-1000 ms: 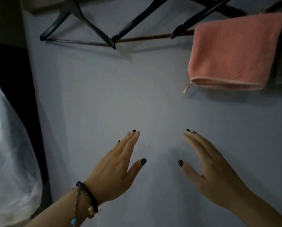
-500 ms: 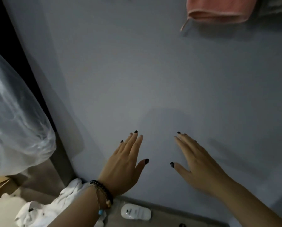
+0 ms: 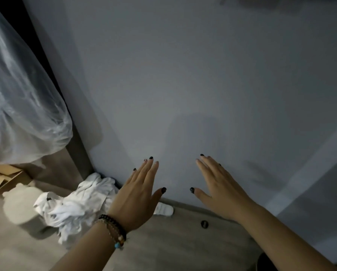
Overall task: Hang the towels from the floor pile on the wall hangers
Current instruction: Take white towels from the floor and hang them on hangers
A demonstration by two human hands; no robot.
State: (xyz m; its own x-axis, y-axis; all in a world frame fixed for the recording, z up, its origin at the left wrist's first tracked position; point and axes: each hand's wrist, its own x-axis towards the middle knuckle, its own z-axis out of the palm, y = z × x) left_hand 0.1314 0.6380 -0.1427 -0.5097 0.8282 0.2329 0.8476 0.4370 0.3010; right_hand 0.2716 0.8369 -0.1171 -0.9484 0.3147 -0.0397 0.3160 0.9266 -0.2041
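A crumpled pile of white towels [image 3: 79,206] lies on the wooden floor at the foot of the grey wall [image 3: 183,75]. My left hand [image 3: 138,194] hovers just right of the pile, fingers straight and spread, holding nothing; beaded bracelets circle its wrist. My right hand [image 3: 218,188] is held out in front of the wall, fingers straight, also holding nothing. The wall hangers and the hung pink towel are out of view above.
A large clear plastic bag [image 3: 21,94] hangs at the left. Flattened cardboard [image 3: 3,177] and a pale round container [image 3: 21,208] sit on the floor left of the pile. A small white object [image 3: 163,209] and a dark round piece [image 3: 204,223] lie by the baseboard.
My view has tilted down from the hangers and pink towel to the floor. The white towel pile has come into sight. Both hands stay spread and have lowered with the view.
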